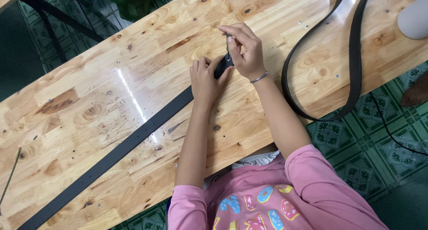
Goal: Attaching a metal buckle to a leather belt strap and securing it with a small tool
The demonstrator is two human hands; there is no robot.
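Head view looks down on a pale knotty pine worktop, where a long flat black leather belt strap runs diagonally from the near left corner up to the person's hands at the middle. The left hand lies flat on the strap near its far end, fingers mostly extended and pressing it down onto the wood. The right hand is curled closed, pinching a small thin green-handled tool held upright, with its tip at the strap's end; exactly what the tip is doing is too small to tell. To do this well, the pressing hand should probably keep the strap from sliding while the tool stays upright and is worked with light, steady pressure, fingers kept out of its path. A second dark belt loop curves over the right part of the worktop and hangs off the near edge, above a green patterned tiled floor.
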